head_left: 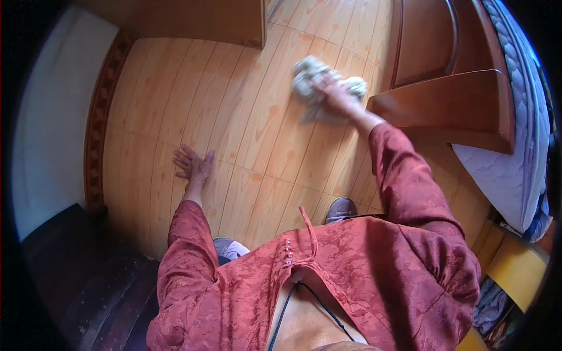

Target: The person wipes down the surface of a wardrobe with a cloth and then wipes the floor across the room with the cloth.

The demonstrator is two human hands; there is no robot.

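Observation:
My right hand [338,96] presses a bunched, pale cleaning cloth [313,76] against the wood-patterned floor [252,111], close to the foot of the wooden bed frame. The cloth and hand are smeared by motion, and part of the cloth is hidden under the fingers. On the left, my left hand [195,165] rests flat on the floor with its fingers spread, holding nothing. Both arms are in red patterned sleeves.
A wooden bed frame [445,105] with a pale quilted mattress [503,175] stands at the right. A brown wooden panel [205,20] juts in at the top. Dark furniture [76,286] is at the lower left, beside a white wall [58,123]. My shoes [341,209] are below.

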